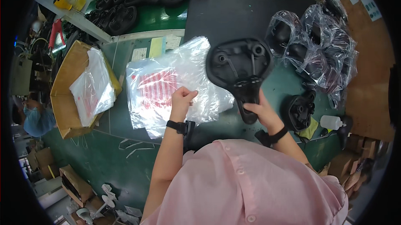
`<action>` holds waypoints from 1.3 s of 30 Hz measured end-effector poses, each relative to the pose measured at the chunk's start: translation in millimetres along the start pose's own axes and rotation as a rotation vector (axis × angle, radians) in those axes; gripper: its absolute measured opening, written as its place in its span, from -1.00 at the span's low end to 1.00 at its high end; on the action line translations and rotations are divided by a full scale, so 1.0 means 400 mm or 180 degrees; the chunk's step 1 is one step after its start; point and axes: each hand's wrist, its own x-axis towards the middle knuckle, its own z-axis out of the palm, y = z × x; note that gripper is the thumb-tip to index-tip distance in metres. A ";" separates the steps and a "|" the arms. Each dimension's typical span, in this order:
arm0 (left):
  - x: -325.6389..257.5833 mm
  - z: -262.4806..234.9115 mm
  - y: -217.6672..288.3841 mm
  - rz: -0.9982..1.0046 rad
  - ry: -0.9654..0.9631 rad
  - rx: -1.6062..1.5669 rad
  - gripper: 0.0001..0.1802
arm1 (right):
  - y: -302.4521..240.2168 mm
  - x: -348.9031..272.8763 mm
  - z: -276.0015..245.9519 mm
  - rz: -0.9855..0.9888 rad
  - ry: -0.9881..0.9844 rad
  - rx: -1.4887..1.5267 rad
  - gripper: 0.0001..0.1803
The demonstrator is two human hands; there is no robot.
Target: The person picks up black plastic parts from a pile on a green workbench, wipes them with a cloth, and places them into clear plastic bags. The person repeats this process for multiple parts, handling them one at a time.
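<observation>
R grip (264,109) is closed round the narrow nose of a black seat (240,68), thumb on top; L grip (181,99) has fingers curled in, thumb near index, over the clear bags (198,66). Can't tell if L is fully closed or has any film pinched. Seat is up in front of the body, underside facing the camera, wide end pointing away, just R of the bags, w/ its L edge overlapping them in view.

Main risk, I'd say: seat tipping or twisting, b/c one hand has only the thin end & most of the bulk sits out past it. If R slackens, wide end prob. drops first, onto bags or worktop (273,89).

2nd: film looks thin & slick. L could lift several bags at once, or none, or the loose stack could slide & fan out. Hard fittings on the seat's underside might snag or tear a bag if pushed in at an angle. L wrist strap (178,127) is close to the stack too, so poss. catch pt.

Also tight on R: bare seat (297,110) lies near that forearm, bottle (330,122) beyond it; a wide elbow swing could knock either. Wrapped seats (309,49) are heaped loosely; a bump might shift them.
</observation>
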 end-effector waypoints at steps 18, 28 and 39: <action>-0.096 -0.170 0.223 0.1036 0.0572 -0.0345 -0.86 | 0.010 0.159 0.197 -0.0991 -0.0859 -0.4587 -0.18; -0.282 0.025 0.206 0.2207 -0.2179 0.2127 -0.72 | 0.074 0.165 0.141 0.0914 0.0137 0.0356 -0.48; -0.145 0.033 0.096 0.1542 -0.1178 0.1779 -0.61 | -0.187 0.469 -0.210 -0.1911 0.1563 0.1592 -0.69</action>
